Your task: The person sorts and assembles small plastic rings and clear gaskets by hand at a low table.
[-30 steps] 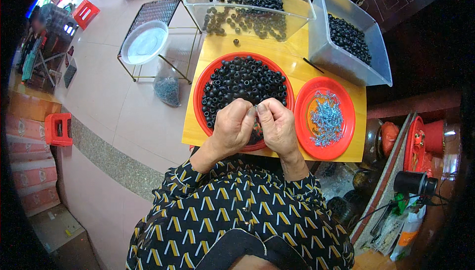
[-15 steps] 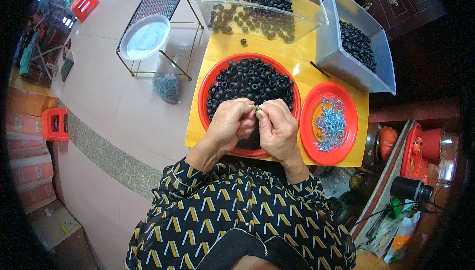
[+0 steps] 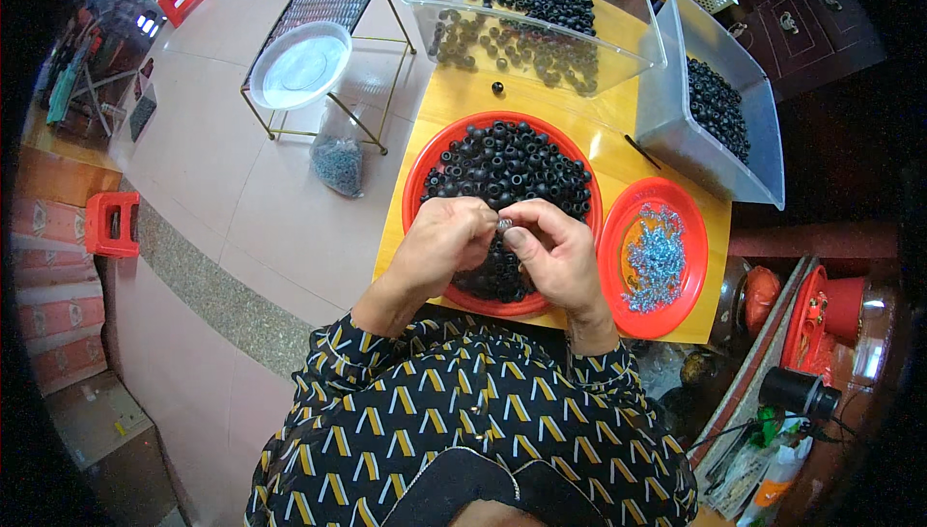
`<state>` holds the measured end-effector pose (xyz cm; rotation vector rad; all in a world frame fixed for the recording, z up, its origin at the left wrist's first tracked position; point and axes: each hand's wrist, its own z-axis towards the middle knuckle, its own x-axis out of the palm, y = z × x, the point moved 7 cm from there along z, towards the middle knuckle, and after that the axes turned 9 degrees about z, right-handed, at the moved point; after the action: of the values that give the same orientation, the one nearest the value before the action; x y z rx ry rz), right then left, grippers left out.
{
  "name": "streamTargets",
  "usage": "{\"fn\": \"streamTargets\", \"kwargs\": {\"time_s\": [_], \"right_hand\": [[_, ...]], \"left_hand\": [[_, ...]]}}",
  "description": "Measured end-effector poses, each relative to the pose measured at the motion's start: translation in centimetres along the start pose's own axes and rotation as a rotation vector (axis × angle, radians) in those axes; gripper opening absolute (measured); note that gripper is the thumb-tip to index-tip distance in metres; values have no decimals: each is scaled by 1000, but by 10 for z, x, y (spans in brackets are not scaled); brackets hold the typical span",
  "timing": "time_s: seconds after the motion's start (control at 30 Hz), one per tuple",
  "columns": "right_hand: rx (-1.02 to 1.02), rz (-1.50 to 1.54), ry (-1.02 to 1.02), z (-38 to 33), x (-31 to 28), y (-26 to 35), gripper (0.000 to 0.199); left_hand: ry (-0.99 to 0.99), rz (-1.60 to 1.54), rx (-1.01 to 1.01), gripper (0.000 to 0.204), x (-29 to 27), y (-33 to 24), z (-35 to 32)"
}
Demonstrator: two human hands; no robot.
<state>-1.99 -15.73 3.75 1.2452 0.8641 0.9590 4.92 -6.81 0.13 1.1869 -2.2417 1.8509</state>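
Over the near part of a red round tray (image 3: 413, 165), my two hands meet fingertip to fingertip. A small silvery coiled piece (image 3: 504, 225), seemingly a spring, shows between them. My right hand (image 3: 558, 255) pinches it between thumb and fingers. My left hand (image 3: 446, 242) is closed against its other side; what lies inside its curled fingers is hidden. Small black hollow balls (image 3: 512, 155) with round holes fill the tray below. To the right, a smaller red plate (image 3: 630, 319) bears a heap of tiny shiny blue-silver pieces (image 3: 657, 261).
On the yellow table (image 3: 618, 126), a clear bin (image 3: 531, 44) and a translucent bin (image 3: 666, 107) hold more black balls. One loose ball (image 3: 497, 88) and a thin black stick (image 3: 641, 151) lie nearby. Left of the table stands a rack (image 3: 323, 5) with a white basin (image 3: 301, 63).
The view has shifted, so the table sits slightly farther right and lower. My right fingers have loosened a little, and more of the silvery coil shows between the hands.
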Motion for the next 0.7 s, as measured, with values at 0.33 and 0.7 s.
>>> {"fn": "streamTargets", "kwargs": {"time_s": [0.33, 0.7], "right_hand": [[196, 125, 139, -12, -5, -4, 24], [-365, -164, 7, -29, -13, 39, 14]], "left_hand": [[6, 557, 269, 23, 23, -14, -14], [21, 26, -212, 21, 24, 25, -2]]}}
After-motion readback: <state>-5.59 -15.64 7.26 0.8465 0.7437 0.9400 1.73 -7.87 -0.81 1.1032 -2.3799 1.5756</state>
